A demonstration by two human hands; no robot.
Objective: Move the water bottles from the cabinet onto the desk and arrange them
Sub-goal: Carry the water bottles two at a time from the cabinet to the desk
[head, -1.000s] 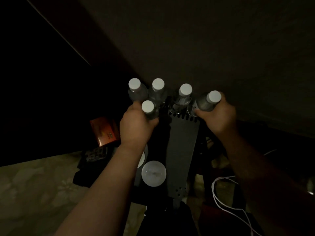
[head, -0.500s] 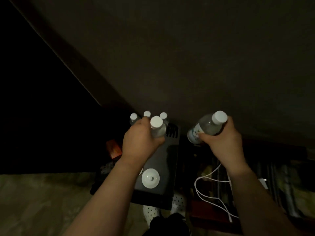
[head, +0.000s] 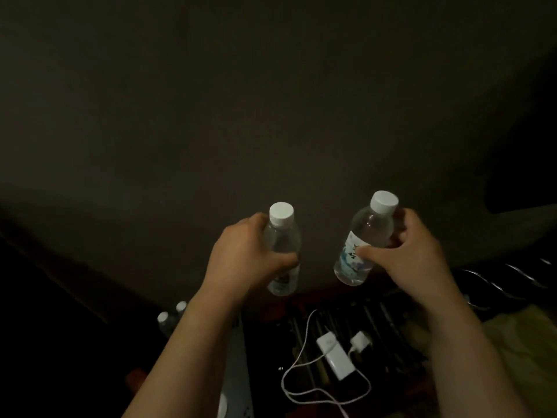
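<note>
Left hand wrapped tight round clear plastic water bottle with white cap. Right hand grips second clear bottle, tilted. Both above dark brown desk top. Carrying step. Next: stand both upright, side by side.

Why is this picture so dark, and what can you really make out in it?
Head view: the light is very dim, so the desk is a murky brown expanse; only the white caps, the left hand and right hand and their bottles stand out; the white cable below shows, the lower left corner is near black, and wide-angle curving bends the edges.
</note>
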